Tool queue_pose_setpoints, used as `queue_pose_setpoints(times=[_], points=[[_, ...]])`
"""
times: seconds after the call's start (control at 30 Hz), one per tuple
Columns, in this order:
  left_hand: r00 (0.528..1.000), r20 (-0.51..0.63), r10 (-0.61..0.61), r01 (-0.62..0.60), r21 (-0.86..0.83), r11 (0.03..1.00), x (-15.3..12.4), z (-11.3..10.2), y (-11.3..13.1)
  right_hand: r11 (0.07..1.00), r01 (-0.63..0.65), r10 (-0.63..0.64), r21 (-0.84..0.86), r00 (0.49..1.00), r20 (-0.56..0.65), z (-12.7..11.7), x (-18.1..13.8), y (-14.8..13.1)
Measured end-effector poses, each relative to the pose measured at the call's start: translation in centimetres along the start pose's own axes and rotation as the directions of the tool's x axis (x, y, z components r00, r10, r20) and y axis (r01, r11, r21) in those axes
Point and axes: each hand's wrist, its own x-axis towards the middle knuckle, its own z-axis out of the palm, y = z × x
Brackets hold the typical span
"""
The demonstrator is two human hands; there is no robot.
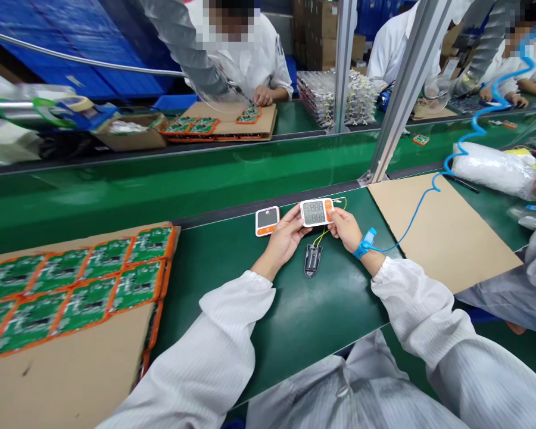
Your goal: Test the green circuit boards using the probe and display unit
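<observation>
Above the green bench mat [295, 322], the left hand [286, 238] and right hand [346, 229] pinch the ends of a small white-and-orange plastic display unit [317, 212]. It looks light, rigid and slick; edge grips spare the screen, and thin yellow wires [320, 237] to the black battery holder [312, 260] seem fragile.

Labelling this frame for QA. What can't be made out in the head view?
- White-and-orange display unit held by left hand and right hand: screen segments too small to read; back hidden.
- Black battery holder on yellow wires: contents too small to tell.
- Second white-and-orange unit: dark screen, nothing legible.
- Green circuit boards in orange frames: cut by the left edge; parts too small.
</observation>
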Motion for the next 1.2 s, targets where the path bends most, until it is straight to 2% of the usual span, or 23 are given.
queue_pose_setpoints(times=[0.67,1.2], points=[[0.999,-0.013,-0.041,0.041,-0.033,0.999,-0.06,0.03,0.12,1.000,-0.004,0.004,-0.004,1.000,0.014,-0.15,0.02,0.08],[0.998,-0.003,-0.067,0.067,-0.079,0.995,0.12,0.05,0.10,0.999,-0.037,0.036,-0.027,0.999,-0.037,-0.22,0.08,-0.21]])
